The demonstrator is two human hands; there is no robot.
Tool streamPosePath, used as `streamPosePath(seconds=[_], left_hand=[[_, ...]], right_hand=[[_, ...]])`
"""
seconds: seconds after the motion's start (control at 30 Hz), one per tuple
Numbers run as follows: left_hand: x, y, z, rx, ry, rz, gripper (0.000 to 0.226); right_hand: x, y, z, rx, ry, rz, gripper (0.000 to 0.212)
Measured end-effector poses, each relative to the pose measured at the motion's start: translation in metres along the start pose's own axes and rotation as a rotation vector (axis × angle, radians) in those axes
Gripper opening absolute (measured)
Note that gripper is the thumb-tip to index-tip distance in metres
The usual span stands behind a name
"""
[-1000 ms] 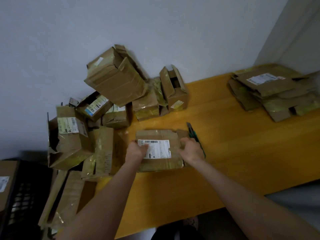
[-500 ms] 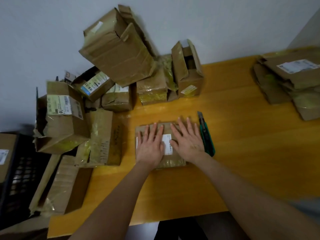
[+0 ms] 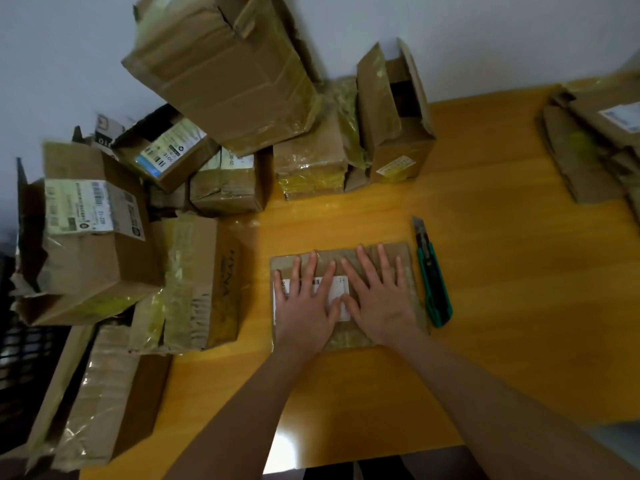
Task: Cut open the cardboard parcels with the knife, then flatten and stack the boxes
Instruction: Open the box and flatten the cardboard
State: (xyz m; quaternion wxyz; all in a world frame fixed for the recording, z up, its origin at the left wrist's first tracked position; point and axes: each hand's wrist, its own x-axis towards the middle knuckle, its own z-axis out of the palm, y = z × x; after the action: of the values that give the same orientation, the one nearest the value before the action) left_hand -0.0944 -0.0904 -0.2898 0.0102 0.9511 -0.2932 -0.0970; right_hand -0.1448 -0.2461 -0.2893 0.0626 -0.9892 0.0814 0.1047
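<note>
Dim, soft overall, wide-angle edge distortion, blurred edges

Yellow wooden table (image 3: pixel 502 271) with flattened box (image 3: pixel 346 337), green knife (image 3: pixel 433 282), parcel pile (image 3: pixel 311 161), flat stack (image 3: pixel 585 161).

The table (image 3: pixel 519 271) lies open right of the knife (image 3: pixel 434 289), as far as the flattened stack (image 3: pixel 585 168) at far right. Left and far, piled boxes (image 3: pixel 225 74) block the way.

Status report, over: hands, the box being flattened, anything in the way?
Left hand, right hand open, pressing flattened box onto table. Knife beside its right edge, untouched. Parcel pile clear, left.
</note>
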Motion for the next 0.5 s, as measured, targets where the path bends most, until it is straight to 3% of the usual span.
streamPosePath(seconds=[0.33, 0.5], left_hand=[[0.0016, -0.0013, 0.0021, 0.005, 0.004, -0.001, 0.063], [0.0014, -0.0002, -0.0057, 0.008, -0.083, -0.025, 0.066]], right_hand=[[0.0030, -0.0001, 0.0037, -0.021, 0.069, -0.016, 0.062], [0.0008, -0.0010, -0.0019, 0.022, -0.031, -0.005, 0.065]])
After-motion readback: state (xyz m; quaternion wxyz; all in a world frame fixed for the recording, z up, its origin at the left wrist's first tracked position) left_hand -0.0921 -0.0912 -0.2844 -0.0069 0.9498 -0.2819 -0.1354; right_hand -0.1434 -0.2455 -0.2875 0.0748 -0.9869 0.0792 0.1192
